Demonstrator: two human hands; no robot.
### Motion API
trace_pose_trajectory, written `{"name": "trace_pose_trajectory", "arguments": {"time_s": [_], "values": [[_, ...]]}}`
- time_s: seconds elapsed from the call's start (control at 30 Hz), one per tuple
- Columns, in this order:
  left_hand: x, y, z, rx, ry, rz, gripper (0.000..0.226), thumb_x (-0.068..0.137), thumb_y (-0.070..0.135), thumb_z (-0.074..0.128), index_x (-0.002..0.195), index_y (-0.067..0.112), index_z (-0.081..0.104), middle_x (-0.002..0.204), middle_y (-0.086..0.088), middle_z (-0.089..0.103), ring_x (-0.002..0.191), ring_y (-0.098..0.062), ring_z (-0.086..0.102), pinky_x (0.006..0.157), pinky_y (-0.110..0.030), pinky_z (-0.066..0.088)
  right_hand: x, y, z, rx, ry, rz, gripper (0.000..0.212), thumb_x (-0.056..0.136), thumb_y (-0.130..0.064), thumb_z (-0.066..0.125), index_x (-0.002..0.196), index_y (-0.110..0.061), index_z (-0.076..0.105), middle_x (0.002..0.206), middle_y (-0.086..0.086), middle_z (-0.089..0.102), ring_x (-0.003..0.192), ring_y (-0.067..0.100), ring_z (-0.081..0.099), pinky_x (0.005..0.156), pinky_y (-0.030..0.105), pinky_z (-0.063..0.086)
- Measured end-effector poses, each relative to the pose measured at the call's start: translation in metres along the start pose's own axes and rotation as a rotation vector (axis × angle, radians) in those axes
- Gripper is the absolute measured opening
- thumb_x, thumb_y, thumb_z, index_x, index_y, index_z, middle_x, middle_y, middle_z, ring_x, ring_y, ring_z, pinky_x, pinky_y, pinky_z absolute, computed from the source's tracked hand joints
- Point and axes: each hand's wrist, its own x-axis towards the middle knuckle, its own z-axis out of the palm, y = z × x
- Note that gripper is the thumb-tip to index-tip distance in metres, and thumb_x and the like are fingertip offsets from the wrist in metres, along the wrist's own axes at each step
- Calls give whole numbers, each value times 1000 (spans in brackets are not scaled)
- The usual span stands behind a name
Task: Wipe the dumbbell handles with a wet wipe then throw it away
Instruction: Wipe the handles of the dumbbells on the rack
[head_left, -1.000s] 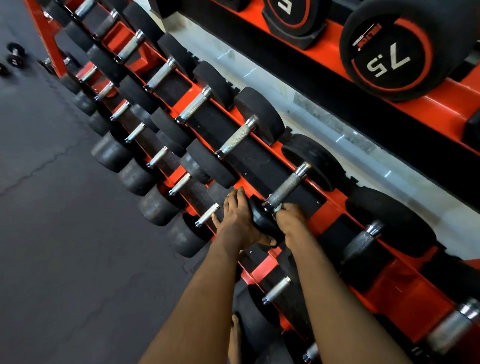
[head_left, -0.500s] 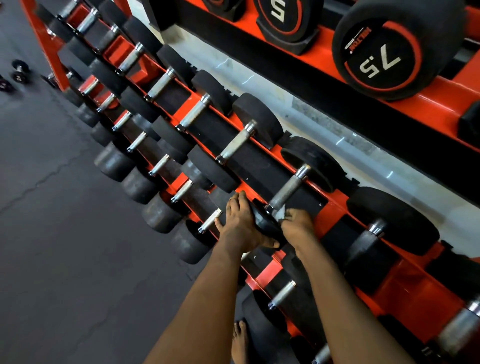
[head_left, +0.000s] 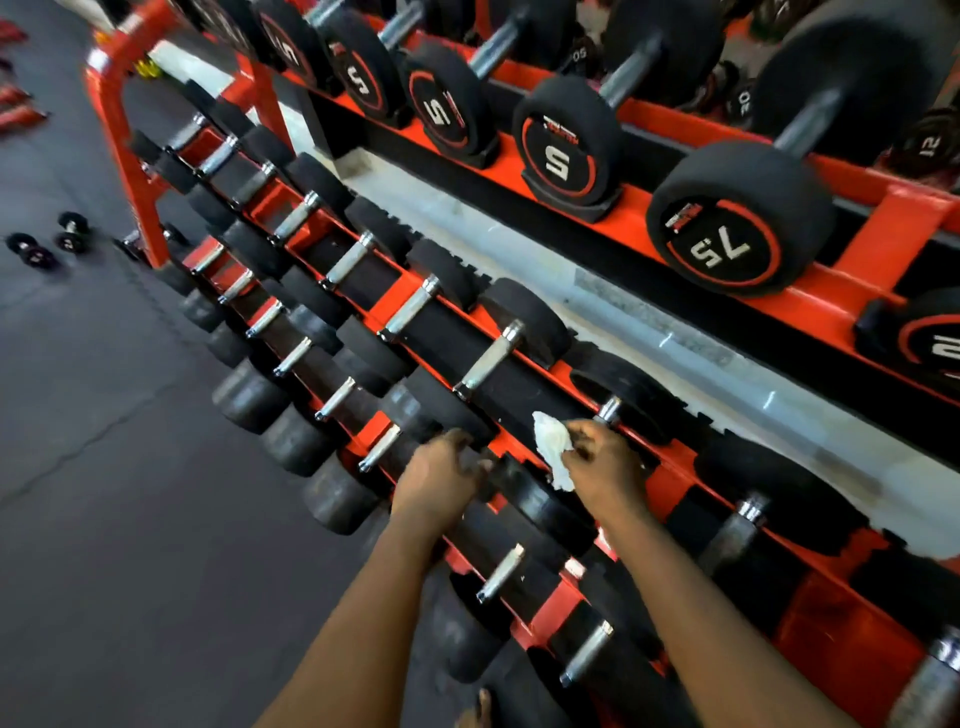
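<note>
The floor (head_left: 104, 467) is dark matting and fills the left side. Two small loose weights (head_left: 67, 234) lie on it at far left.

The rack (head_left: 111, 130) is orange and runs from far left to near right. Its tiers carry rows of black-headed dumbbells with metal handles. The upper tier at right holds the larger units, one marked 75 (head_left: 727, 234).

The dumbbell (head_left: 634, 395) being worked on sits on the middle tier, near centre, with its handle lying near to far. Only the far collar of the handle (head_left: 609, 410) shows, just beyond the right hand.

The left hand (head_left: 441, 478) reaches from the left to this dumbbell's near head. The hand is blurred, so its grip cannot be determined.

The right hand (head_left: 602, 462) lies over the handle. Its grip is closed on the wipe (head_left: 553, 447), pinched between the fingers.

The wipe is white and crumpled. It sticks out to the left of the right hand, above the near head and between the two hands.
</note>
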Motion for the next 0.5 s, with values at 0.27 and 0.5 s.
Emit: {"name": "trace_pose_trajectory", "arguments": {"time_s": [0.27, 0.5], "values": [[98, -25, -29, 21, 120, 53, 127, 63, 49, 92, 157, 4, 20, 165, -14, 17, 153, -29, 14, 125, -41, 18, 63, -35, 68, -43, 103, -265, 39, 79, 10, 63, 108, -14, 75, 102, -4, 74, 91, 4, 68, 85, 19, 54], [145, -46, -22, 22, -174, -24, 168, 41, 59, 97, 158, 1, -9, 168, -16, -2, 156, -28, -2, 127, -45, 9, 147, -47, 139, -443, -76, -636, 36, 72, 2, 57, 97, -14, 78, 99, 5, 71, 94, 27, 63, 90, 24, 43]]}}
